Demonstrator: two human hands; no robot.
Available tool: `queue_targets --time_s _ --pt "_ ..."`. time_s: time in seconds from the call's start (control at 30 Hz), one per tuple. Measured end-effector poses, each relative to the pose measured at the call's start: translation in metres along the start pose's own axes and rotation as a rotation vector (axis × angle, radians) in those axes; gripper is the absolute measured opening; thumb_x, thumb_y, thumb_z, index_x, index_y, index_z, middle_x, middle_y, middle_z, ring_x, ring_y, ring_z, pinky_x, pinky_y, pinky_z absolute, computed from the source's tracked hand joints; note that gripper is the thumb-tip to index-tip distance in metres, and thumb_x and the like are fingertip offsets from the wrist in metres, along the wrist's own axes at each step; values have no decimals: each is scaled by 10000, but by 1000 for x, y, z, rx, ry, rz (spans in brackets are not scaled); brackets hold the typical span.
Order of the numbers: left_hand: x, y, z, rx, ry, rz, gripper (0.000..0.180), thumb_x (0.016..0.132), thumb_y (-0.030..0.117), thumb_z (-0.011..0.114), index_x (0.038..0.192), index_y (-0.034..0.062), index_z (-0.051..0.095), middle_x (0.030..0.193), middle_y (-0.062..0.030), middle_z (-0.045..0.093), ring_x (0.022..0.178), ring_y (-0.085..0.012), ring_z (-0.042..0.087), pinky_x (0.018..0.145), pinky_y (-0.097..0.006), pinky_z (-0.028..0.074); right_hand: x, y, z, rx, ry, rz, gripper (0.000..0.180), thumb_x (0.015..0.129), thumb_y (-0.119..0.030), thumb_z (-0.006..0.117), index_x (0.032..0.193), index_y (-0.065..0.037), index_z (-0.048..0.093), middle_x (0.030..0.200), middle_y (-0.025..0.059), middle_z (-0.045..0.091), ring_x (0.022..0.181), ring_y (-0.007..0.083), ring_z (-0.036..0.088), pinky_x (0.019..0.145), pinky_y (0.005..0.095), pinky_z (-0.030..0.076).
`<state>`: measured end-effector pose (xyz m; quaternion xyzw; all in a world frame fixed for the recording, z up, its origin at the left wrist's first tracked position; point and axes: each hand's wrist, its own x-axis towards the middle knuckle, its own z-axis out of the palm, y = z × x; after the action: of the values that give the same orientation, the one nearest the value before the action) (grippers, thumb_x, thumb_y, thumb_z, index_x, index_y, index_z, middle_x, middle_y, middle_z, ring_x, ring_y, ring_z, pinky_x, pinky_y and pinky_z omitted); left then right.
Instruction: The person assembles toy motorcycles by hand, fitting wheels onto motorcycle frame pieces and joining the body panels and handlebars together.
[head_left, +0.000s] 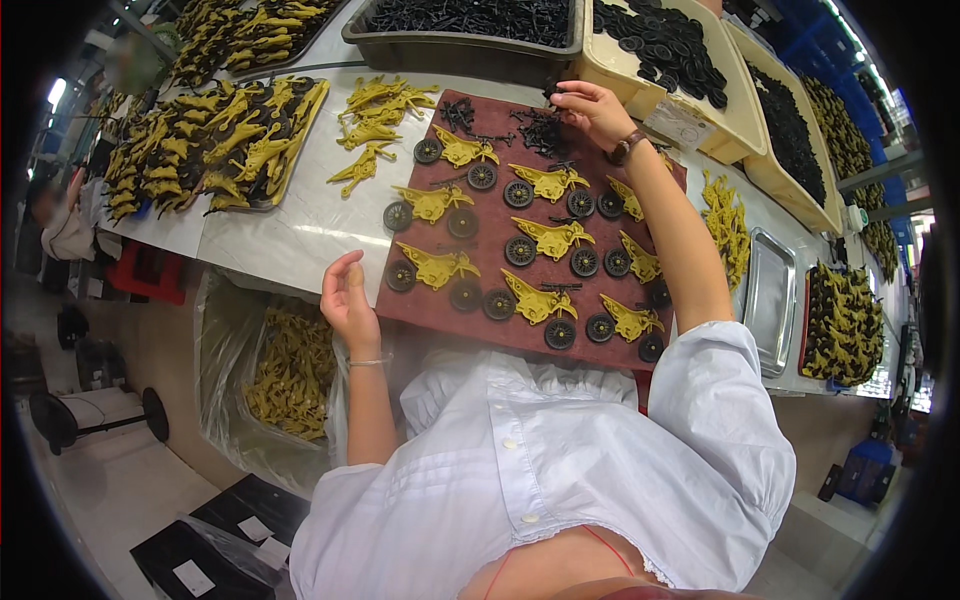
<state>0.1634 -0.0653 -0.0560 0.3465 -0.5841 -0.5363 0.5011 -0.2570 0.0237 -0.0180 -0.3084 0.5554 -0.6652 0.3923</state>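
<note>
On a dark red mat point(490, 212) several yellow toy motorcycle bodies point(540, 240) lie in rows, most with black wheels point(519, 250) at their ends. My right hand point(592, 112) reaches over the mat's far edge, its thumb and fingers pinched on a small black plastic part. Just below that hand is a pile of small black plastic parts point(541, 132); a smaller pile point(457, 114) lies to its left. Beside the mat's left edge, my left hand point(350, 305) is raised with its fingers apart and nothing in it.
Behind the mat stand a grey bin point(350, 32) of black parts and a cream bin point(640, 100) of black wheels. Loose yellow bodies point(375, 115) lie left of the mat; a loaded tray point(312, 120) is beyond. An empty metal tray point(770, 290) sits right. A bag point(225, 340) of yellow parts is below.
</note>
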Motion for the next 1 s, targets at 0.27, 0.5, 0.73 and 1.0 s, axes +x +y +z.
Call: queue_targets --time_s 0.27,0.5,0.73,1.0 --pt "0 1 -1 3 10 12 158 890 79 561 1001 -26 599 1013 -89 631 955 -137 551 880 -273 414 -50 -30 39 967 -343 75 167 909 -172 495 1029 -61 528 927 80 492 652 100 427 528 214 404" --pt "8 8 -2 -120 64 -58 152 891 72 544 994 -28 595 1004 -106 633 958 -151 567 895 -284 412 -81 -39 65 834 -312 85 224 903 -211 375 929 -22 493 891 98 466 634 113 409 378 172 296" --pt "9 34 26 -116 -29 8 145 894 56 537 995 -33 592 999 -105 632 947 -154 576 874 -278 430 -112 -31 60 502 -32 169 320 936 -319 515 735 -75 465 694 27 491 464 56 372 356 156 250" --pt "23 75 131 432 -849 624 111 788 38 614 892 40 653 888 -85 635 821 -222 614 741 -323 491 -146 -26 37 896 -134 328 322 952 -276 451 712 -62 440 807 61 455 654 102 412 358 151 270"
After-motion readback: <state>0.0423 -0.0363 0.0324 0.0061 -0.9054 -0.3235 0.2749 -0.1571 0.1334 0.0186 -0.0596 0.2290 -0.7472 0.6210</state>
